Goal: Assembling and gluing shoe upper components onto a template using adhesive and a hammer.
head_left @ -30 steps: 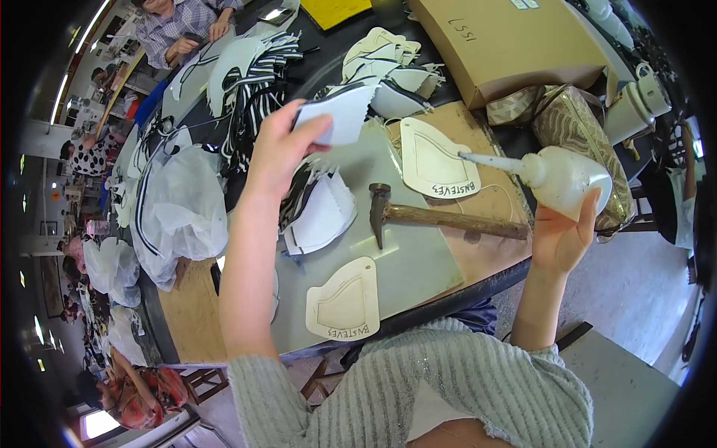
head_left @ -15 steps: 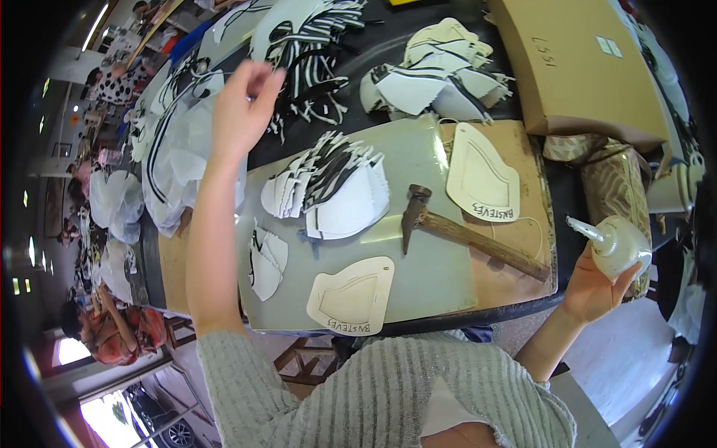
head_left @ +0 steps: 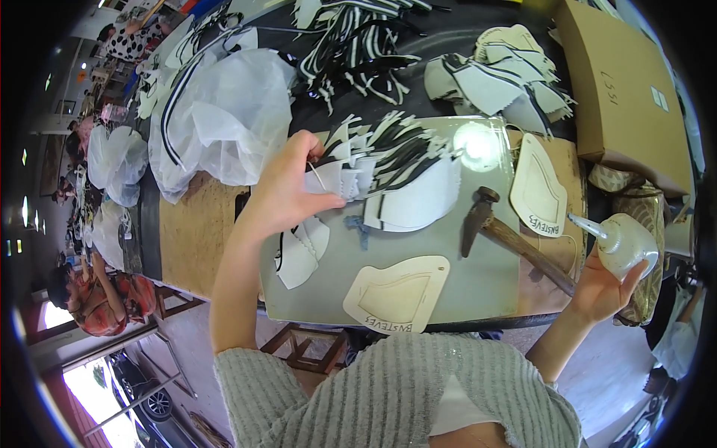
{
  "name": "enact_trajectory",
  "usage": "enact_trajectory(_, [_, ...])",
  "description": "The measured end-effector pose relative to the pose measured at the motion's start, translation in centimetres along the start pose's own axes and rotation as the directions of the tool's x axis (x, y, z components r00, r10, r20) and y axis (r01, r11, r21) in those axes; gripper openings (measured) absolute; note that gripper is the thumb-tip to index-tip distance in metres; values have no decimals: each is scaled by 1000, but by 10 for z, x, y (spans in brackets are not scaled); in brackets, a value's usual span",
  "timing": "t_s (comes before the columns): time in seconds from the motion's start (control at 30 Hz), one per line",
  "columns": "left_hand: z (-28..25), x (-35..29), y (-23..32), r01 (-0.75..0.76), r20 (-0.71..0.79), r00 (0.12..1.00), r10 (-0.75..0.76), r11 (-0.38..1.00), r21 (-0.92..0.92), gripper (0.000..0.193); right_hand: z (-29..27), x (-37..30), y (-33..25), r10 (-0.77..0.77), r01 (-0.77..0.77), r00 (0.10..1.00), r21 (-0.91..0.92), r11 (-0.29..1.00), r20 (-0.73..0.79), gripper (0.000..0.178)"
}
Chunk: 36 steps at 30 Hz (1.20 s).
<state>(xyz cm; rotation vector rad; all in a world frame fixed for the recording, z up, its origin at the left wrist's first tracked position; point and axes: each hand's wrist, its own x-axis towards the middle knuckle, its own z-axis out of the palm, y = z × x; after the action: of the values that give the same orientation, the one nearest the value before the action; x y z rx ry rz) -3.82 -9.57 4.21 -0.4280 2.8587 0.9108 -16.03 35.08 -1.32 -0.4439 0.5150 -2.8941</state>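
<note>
My left hand (head_left: 290, 188) curves round the near-left end of a stack of white cut pieces with black-and-white striped strips (head_left: 349, 176). Its thumb lies along the near edge and the fingers bend over the far side, partly hiding the pieces. A second fan of white pieces (head_left: 420, 193) lies against it. Off to the right, my right hand (head_left: 606, 287) grips a translucent squeeze bottle (head_left: 629, 245), nozzle pointing left. A wooden-handled hammer (head_left: 524, 252) rests on the board. Cream templates lie nearby, one in front (head_left: 399, 293), one farther right (head_left: 539, 188). Smaller white pieces (head_left: 302, 254) sit below my left hand.
A cardboard box (head_left: 624, 97) stands at the far right beside a patterned pouch (head_left: 642, 201). Striped strips (head_left: 358, 56) and more white pieces (head_left: 493, 82) are heaped at the back. A clear plastic bag (head_left: 224, 112) lies left. Another person (head_left: 97, 299) sits at far left.
My left hand has come down and nearer, from above the plastic bag to the stack of white pieces. The view has shifted left; my right hand still holds the squeeze bottle.
</note>
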Motion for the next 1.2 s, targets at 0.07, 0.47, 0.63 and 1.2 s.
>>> enact_trajectory(0.07, [-2,-12,7,-5,-67,998,1,998,-61,64,4,2,7,26,-26,1000,-13,1000,7,47])
enact_trajectory(0.47, [-2,-38,20,-69,-258,966,7,971,-230,74,32,6,30,78,-76,993,-33,997,93,47])
enact_trajectory(0.63, [-3,-41,23,-147,-300,950,88,973,-178,71,35,3,31,80,-78,996,-28,997,42,45])
enact_trajectory(1.2, [14,-23,67,-396,-390,888,241,832,-388,44,54,3,123,639,-506,753,482,715,-158,53])
